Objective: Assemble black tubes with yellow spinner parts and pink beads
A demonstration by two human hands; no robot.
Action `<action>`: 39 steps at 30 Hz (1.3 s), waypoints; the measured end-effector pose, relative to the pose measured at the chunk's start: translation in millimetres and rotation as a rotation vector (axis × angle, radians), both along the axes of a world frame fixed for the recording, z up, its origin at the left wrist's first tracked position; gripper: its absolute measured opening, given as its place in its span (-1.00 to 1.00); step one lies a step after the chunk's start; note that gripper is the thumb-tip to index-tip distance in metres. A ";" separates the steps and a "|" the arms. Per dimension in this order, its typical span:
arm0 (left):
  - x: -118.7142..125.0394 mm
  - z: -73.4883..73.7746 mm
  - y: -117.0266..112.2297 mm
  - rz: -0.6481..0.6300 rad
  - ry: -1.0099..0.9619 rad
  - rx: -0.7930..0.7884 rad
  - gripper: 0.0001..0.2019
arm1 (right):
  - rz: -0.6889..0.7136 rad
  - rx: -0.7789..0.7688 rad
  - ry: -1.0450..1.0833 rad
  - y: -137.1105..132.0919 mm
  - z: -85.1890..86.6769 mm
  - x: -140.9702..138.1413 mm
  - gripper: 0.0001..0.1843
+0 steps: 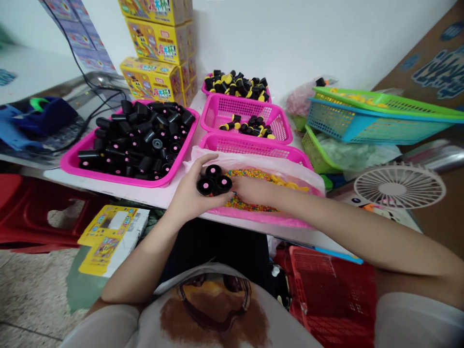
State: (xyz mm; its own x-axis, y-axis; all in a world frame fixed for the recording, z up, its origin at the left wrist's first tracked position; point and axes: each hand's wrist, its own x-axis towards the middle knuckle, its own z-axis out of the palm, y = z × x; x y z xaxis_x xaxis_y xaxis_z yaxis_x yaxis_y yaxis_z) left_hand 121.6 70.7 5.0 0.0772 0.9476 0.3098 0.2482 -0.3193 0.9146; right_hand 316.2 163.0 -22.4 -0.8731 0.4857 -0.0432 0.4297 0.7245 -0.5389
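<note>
My left hand (192, 191) is wrapped round three black tubes (213, 180) with pink ends, held upright in a bunch at the table's front edge. My right hand (250, 189) lies just right of them, over the small coloured candies (250, 202) in a plastic-lined pink basket (253, 145); its fingers are mostly hidden behind the tubes. A big pink tray (108, 176) to the left holds several more black tubes.
Two more pink baskets (279, 126) of black-and-yellow capped tubes stand behind. Yellow cartons (155, 43) are stacked at the back. Green and blue baskets (362, 121) and a white fan (398, 186) sit at the right. Red crates (326, 295) and flat yellow boxes (108, 237) lie below.
</note>
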 end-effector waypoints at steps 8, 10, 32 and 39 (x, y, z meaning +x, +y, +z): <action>1.0 2.4 -2.1 0.021 0.084 0.023 -0.47 | -0.030 -0.056 -0.021 -10.3 5.6 11.7 -0.51; 1.9 1.3 -2.4 0.040 0.085 0.013 -0.46 | -0.074 -0.072 -0.001 -11.7 9.9 17.8 -0.54; 12.4 5.6 -1.1 0.114 0.173 -0.030 -0.50 | 0.007 0.543 0.403 -24.7 75.6 21.6 -0.45; 11.3 1.9 -0.6 0.120 0.150 0.020 -0.51 | -0.093 0.616 0.184 -34.3 89.3 34.4 -0.45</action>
State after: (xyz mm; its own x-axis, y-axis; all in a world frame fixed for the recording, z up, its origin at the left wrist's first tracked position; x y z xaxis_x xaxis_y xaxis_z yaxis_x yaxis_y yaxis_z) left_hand 132.9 70.1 6.9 0.0107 0.9467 0.3221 0.4185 -0.2967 0.8584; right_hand 350.6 128.7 66.9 -0.7925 0.4481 0.4137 0.4461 0.8885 -0.1078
